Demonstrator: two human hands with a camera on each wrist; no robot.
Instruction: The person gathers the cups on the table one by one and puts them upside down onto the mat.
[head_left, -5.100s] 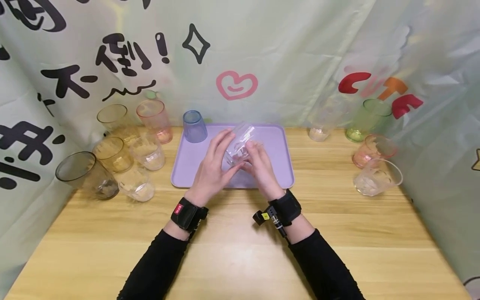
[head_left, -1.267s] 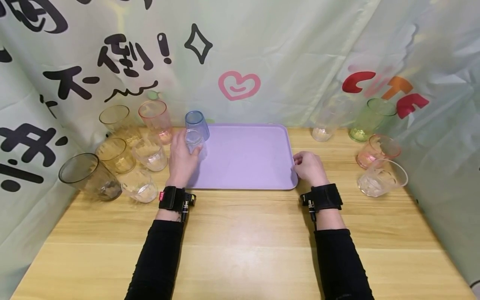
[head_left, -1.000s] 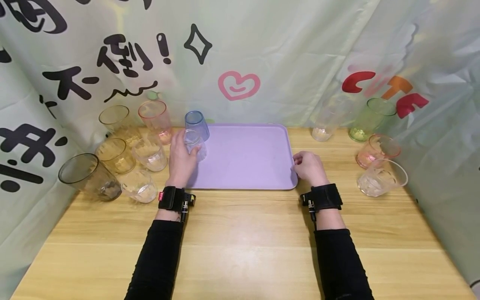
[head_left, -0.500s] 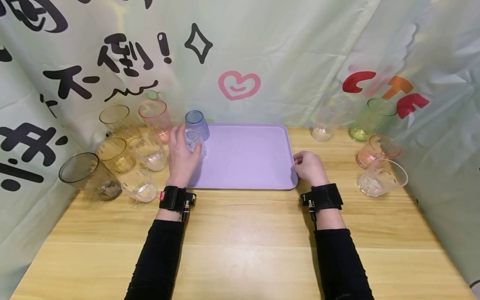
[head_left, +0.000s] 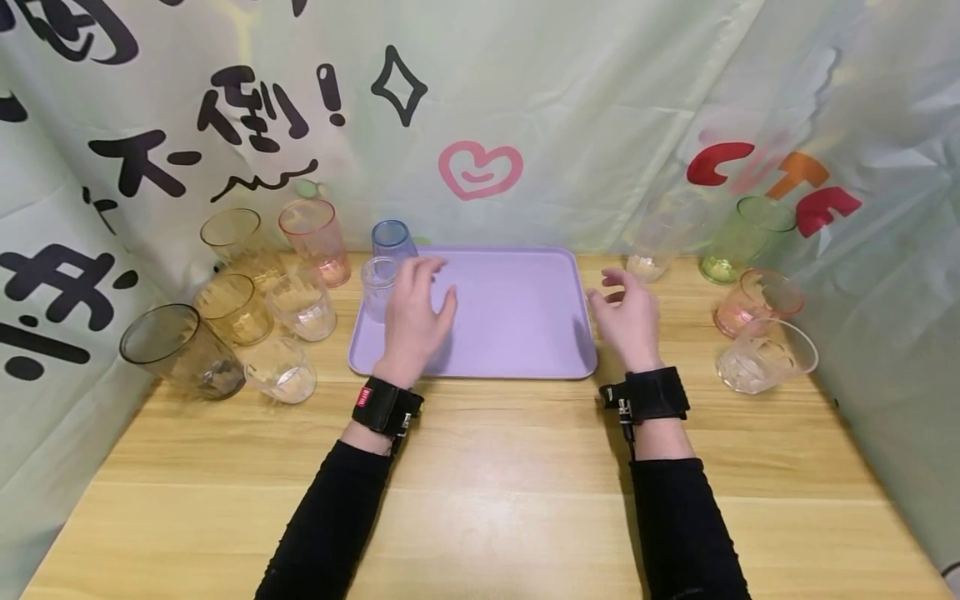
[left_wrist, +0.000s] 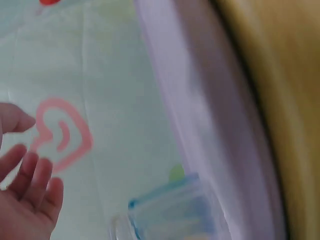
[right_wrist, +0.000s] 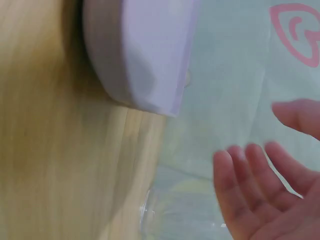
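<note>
On the left side of the lilac tray (head_left: 517, 308) stand a blue glass (head_left: 393, 237) at the back corner and a clear glass (head_left: 377, 287) in front of it. My left hand (head_left: 414, 321) is over the tray's left part, just right of the clear glass, fingers loosely bent and holding nothing; it overlaps part of that glass in the head view. My right hand (head_left: 628, 321) hovers by the tray's right edge, thumb and fingers apart and nothing between them. Both wrist views show empty, spread fingers; the blue glass (left_wrist: 172, 212) appears low in the left one.
Left of the tray, several glasses crowd together, among them a smoky grey one (head_left: 183, 350), an amber one (head_left: 234, 308) and a tall pink one (head_left: 315, 242). At right stand a green glass (head_left: 742, 242), a short pink one (head_left: 753, 304) and a clear one (head_left: 761, 358).
Earlier both hands held the clear glass over the tray; then my left hand set it before the blue one. Now the left has let go and moved right, and the right has left the tray's edge.
</note>
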